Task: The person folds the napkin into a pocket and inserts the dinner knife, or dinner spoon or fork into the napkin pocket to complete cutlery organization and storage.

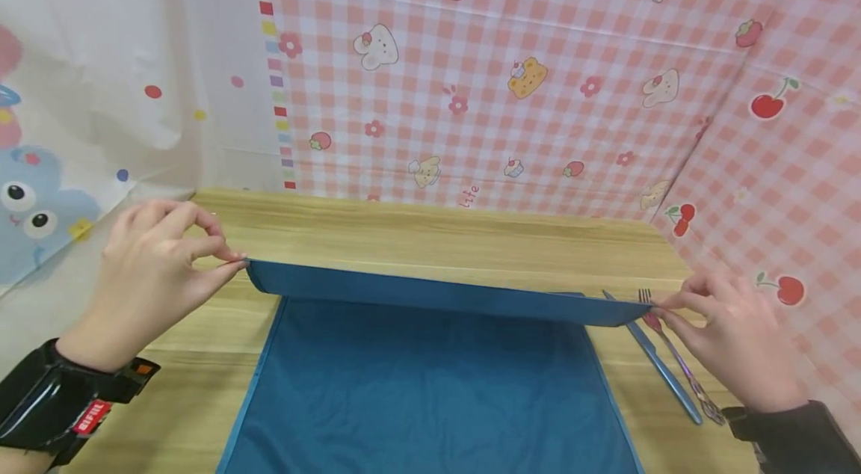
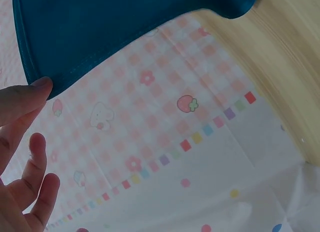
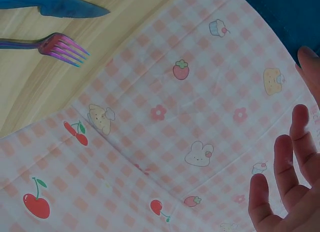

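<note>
Pinching a corner of the blue cloth point(image 1: 430, 384) in the left grip point(image 1: 158, 265), thumb and forefinger together, other fingers free; pinching that edge's other corner likewise in the right grip point(image 1: 736, 332). Holding both corners wide apart, presumably to keep the raised edge straight and unwrinkled. Below, spread flat across the bench point(image 1: 417, 235), more of the same blue. Just to the right, lying side by side with knife point(image 1: 666, 371) and fork point(image 3: 47, 43), apparently clear of the cloth's spread. Beyond, hanging upright as a likely backdrop, pink checked sheeting point(image 1: 403, 89).
</note>
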Motion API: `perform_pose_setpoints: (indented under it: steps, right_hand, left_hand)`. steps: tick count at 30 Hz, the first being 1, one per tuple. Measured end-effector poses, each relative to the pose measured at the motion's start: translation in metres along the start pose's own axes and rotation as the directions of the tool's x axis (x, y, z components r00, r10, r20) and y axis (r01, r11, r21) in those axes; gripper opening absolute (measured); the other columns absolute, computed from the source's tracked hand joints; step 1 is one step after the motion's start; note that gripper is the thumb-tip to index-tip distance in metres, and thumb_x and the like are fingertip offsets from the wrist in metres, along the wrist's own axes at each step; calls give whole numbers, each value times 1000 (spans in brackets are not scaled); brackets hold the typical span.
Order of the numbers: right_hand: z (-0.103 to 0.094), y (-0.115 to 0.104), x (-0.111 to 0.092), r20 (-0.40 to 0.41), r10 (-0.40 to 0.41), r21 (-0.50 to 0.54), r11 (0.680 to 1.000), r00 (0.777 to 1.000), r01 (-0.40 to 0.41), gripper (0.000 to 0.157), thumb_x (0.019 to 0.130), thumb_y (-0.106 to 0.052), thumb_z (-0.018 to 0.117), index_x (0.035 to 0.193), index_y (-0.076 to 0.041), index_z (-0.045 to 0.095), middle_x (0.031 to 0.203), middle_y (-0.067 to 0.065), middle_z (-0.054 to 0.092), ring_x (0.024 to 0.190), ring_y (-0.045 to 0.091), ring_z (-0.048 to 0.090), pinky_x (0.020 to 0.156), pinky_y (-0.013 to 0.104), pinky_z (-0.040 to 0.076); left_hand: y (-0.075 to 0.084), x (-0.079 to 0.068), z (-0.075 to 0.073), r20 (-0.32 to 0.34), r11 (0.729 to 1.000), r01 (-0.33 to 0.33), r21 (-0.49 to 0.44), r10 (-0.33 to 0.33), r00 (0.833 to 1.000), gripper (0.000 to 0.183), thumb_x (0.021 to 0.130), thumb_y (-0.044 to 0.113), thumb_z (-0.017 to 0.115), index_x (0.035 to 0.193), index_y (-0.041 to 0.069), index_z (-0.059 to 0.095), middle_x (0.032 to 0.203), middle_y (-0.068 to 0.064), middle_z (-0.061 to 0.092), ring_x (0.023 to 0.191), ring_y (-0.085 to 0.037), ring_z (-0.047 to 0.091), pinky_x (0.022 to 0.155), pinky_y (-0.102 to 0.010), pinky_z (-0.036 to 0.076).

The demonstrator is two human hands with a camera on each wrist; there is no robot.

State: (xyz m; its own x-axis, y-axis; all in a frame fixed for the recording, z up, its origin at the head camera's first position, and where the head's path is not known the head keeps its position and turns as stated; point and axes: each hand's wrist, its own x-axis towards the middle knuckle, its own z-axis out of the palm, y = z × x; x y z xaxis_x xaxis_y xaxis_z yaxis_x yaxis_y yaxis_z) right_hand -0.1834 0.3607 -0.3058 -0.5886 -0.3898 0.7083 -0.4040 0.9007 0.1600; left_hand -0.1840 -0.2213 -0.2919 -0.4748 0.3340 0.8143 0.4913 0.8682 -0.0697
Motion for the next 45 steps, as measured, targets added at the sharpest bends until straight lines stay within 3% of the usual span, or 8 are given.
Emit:
perform_pose_setpoints:
  steps: [3, 15, 24, 27, 29, 32, 36, 45]
  right_hand:
    - [-1, -2, -3, 29, -10, -2, 1000, 1000, 10, 74, 84, -71, 25, 73, -18, 75, 75, 2, 54, 73, 25, 48, 62, 37, 31]
    - [-8, 0, -16, 101, -35, 66, 997, 994, 28, 72, 85, -69, 20, 68, -21, 72, 75, -2, 56, 71, 23, 46, 68, 32, 26]
    - [-10, 2, -20, 119, -55, 126, 991, 991, 39, 67, 84, -68, 25, 69, -23, 72, 75, -8, 55, 65, 9, 46, 60, 16, 30]
    - [-9, 4, -23, 133, -64, 157, 987, 989, 42, 57, 82, -68, 36, 68, -25, 71, 75, -9, 55, 65, 5, 47, 57, 13, 32]
    - [-9, 6, -24, 149, -63, 155, 987, 987, 40, 38, 77, -61, 57, 68, -27, 71, 75, -11, 55, 65, 4, 47, 57, 12, 32]
    - [-9, 6, -26, 171, -61, 135, 990, 983, 38, 12, 63, -34, 80, 69, -29, 71, 74, -13, 55, 65, 3, 47, 58, 12, 31]
    - [-10, 4, -26, 192, -58, 112, 993, 980, 37, 27, 50, -17, 83, 68, -32, 69, 73, -17, 54, 68, 2, 46, 59, 12, 30]
    - [-11, 1, -35, 245, -82, 171, 984, 966, 40, 34, 50, -13, 84, 69, -36, 68, 74, -27, 49, 73, -3, 43, 59, 9, 29]
  left_hand:
    - [2, -4, -1, 3, 1000, 12, 7, -12, 1000, 72, 88, 66, 29, 60, 13, 70, 78, -5, 55, 88, -35, 46, 81, -55, 31]
    - [7, -15, -4, -9, 999, -48, 17, 48, 999, 66, 90, 61, 30, 55, 18, 65, 74, 1, 54, 82, -29, 48, 69, -46, 33]
    - [10, -25, -7, 81, 999, -46, -4, 46, 996, 69, 88, 66, 24, 54, 23, 65, 70, 7, 51, 80, -19, 46, 74, -39, 31]
    - [10, -28, -6, 104, 999, -45, -22, 47, 993, 67, 87, 67, 25, 55, 25, 65, 71, 9, 51, 80, -15, 45, 76, -38, 32]
    - [11, -29, -6, 116, 998, -46, -31, 49, 992, 66, 87, 68, 25, 55, 26, 65, 71, 12, 50, 79, -13, 44, 74, -35, 31]
    - [11, -31, -7, 126, 997, -51, -51, 57, 990, 64, 86, 68, 27, 54, 28, 64, 71, 14, 49, 79, -10, 44, 74, -33, 31]
    - [11, -35, -8, 144, 997, -47, -62, 55, 988, 62, 84, 71, 27, 53, 31, 63, 72, 17, 48, 81, -9, 43, 71, -31, 30]
    - [9, -49, -8, 210, 995, -66, -76, 81, 974, 53, 81, 71, 25, 52, 39, 55, 74, 22, 45, 79, -8, 43, 64, -27, 33]
